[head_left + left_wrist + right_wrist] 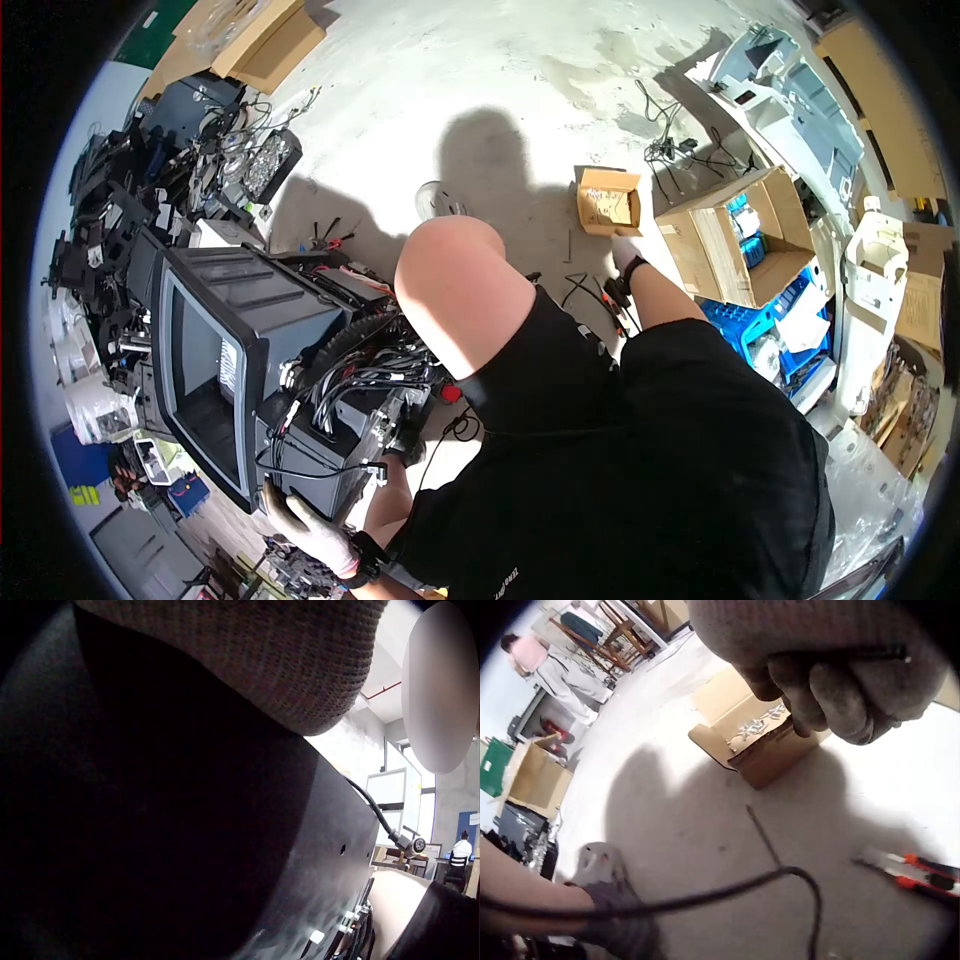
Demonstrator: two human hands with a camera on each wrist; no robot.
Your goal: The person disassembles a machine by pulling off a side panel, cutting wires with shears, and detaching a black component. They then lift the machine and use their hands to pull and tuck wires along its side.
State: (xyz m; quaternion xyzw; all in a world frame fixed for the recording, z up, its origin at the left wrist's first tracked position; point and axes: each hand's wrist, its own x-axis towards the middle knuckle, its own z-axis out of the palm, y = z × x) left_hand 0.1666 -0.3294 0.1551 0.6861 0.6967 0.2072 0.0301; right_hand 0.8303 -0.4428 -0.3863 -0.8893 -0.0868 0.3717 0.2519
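A dark grey machine housing point(250, 290) with a window-like opening stands on the left. My gloved left hand point(315, 530) rests along its near edge, fingers extended; in the left wrist view, the glove point(300, 667) lies against the dark panel point(225, 795). A black cable ends in a metal connector point(409, 844) beside that panel. My gloved right hand point(626, 250) is at the near side of a small cardboard box point(608, 203). Seen from the right wrist, its fingers point(832, 694) are curled, with a thin dark rod point(885, 654) across them. Small silvery screws point(761, 724) lie in the box.
Red-handled pliers point(922, 877) and a thin rod point(763, 836) lie on the floor. Bundled wires point(360, 380) fill the housing's side near my knee point(460, 290). A larger open carton point(740, 240) stands right, above a blue crate point(740, 325). Another person point(555, 671) stands farther off.
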